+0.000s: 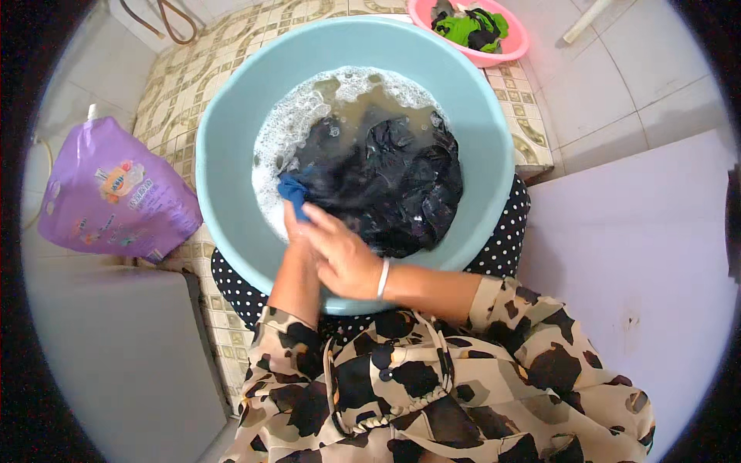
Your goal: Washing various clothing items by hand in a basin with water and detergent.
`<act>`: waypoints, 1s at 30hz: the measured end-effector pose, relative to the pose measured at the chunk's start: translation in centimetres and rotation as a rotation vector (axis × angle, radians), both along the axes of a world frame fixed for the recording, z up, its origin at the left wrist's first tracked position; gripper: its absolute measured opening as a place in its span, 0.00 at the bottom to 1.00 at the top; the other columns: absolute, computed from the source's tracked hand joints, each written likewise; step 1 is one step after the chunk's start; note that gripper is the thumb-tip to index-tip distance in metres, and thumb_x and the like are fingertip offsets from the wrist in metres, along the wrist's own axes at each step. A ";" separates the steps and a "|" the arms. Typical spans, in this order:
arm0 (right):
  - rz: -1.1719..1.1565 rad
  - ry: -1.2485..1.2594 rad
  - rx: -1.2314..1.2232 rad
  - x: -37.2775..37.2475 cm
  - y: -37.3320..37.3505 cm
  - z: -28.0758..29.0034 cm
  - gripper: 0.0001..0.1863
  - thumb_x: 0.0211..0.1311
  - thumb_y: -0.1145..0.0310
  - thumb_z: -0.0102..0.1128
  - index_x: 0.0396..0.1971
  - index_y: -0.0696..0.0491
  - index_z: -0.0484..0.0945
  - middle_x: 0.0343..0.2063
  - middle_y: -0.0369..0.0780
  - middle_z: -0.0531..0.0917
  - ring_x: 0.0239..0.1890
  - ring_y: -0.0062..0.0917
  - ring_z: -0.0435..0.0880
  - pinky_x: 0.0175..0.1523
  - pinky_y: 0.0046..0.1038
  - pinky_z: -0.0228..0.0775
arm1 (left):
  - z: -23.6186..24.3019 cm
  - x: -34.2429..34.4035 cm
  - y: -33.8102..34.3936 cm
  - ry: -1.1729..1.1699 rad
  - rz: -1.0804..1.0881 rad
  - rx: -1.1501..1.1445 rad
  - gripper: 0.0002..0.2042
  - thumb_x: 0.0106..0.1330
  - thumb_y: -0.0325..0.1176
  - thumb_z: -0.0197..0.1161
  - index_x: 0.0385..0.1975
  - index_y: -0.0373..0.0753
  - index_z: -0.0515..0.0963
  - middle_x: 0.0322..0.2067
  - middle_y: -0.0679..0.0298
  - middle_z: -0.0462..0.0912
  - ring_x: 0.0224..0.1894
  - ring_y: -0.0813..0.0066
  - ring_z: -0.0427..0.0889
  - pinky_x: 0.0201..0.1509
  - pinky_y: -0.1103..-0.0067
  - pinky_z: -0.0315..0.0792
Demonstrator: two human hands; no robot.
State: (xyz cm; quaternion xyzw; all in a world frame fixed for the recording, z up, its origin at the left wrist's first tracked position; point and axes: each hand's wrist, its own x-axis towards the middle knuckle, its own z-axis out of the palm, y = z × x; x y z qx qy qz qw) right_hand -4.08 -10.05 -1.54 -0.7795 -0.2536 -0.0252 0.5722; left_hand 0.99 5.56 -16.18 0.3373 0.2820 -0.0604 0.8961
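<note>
A large light-blue basin (231,116) holds murky, foamy water and a heap of soaked black clothing (378,177). Above the basin's near left side, both my hands are pressed together around a small blue cloth (293,189). My left hand (296,225) is closed on it from the left, mostly covered by the other hand. Over it lies my right hand (347,258), a white bracelet at its wrist, with its fingers closed against the left hand and the cloth's lower end. Part of the cloth sticks out beyond the fingers, near the black clothing and the suds.
On the left stands a purple refill pouch (123,193) with a white cap. A pink basin (519,42) with green and black clothes is at the far right. A pale panel (633,247) is close on my right, a grey box-like object (139,347) on my left.
</note>
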 end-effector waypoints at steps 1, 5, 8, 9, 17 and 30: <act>0.075 -0.095 0.022 -0.6 -0.1 0.7 0.25 0.40 0.82 0.46 0.45 0.58 0.66 0.46 0.50 0.69 0.49 0.39 0.70 0.54 0.30 0.60 | -0.8 1.3 2.7 -0.146 -0.108 -0.095 0.27 0.61 0.51 0.41 0.52 0.37 0.64 0.50 0.53 0.67 0.52 0.58 0.67 0.57 0.66 0.61; -0.265 0.478 0.207 0.9 -4.0 -2.6 0.10 0.48 0.75 0.55 0.33 0.58 0.73 0.31 0.39 0.76 0.35 0.21 0.73 0.42 0.24 0.66 | 13.2 1.2 -5.1 -0.203 -0.197 -0.266 0.23 0.62 0.50 0.44 0.47 0.37 0.68 0.43 0.56 0.73 0.43 0.54 0.73 0.50 0.62 0.68; -0.209 1.263 0.609 5.4 -6.0 -2.1 0.20 0.56 0.54 0.52 0.41 0.55 0.70 0.36 0.37 0.75 0.39 0.24 0.72 0.46 0.30 0.64 | 14.5 -0.5 -6.5 -0.202 -0.339 -0.257 0.22 0.61 0.49 0.49 0.49 0.40 0.67 0.45 0.59 0.73 0.46 0.63 0.72 0.50 0.66 0.68; -0.199 1.282 0.823 6.1 -4.9 -2.2 0.19 0.54 0.57 0.55 0.38 0.56 0.72 0.32 0.38 0.76 0.35 0.25 0.74 0.41 0.30 0.66 | 12.5 -1.0 -7.3 -0.263 -0.201 -0.119 0.22 0.60 0.49 0.51 0.48 0.41 0.68 0.43 0.62 0.74 0.45 0.67 0.73 0.50 0.68 0.68; -0.440 0.946 0.332 12.9 -8.6 -1.4 0.11 0.50 0.63 0.57 0.22 0.56 0.70 0.15 0.36 0.69 0.14 0.22 0.68 0.16 0.26 0.63 | 14.4 3.8 -2.9 -0.218 -0.127 -0.043 0.12 0.56 0.39 0.59 0.37 0.43 0.73 0.35 0.70 0.74 0.38 0.75 0.71 0.48 0.74 0.66; -0.013 0.571 -1.187 10.2 -16.7 -8.3 0.37 0.38 0.46 0.61 0.41 0.65 0.70 0.37 0.52 0.77 0.40 0.43 0.76 0.46 0.33 0.66 | 15.2 5.7 4.1 -0.320 0.075 -0.037 0.10 0.49 0.23 0.56 0.33 0.33 0.74 0.31 0.59 0.77 0.36 0.67 0.75 0.47 0.75 0.69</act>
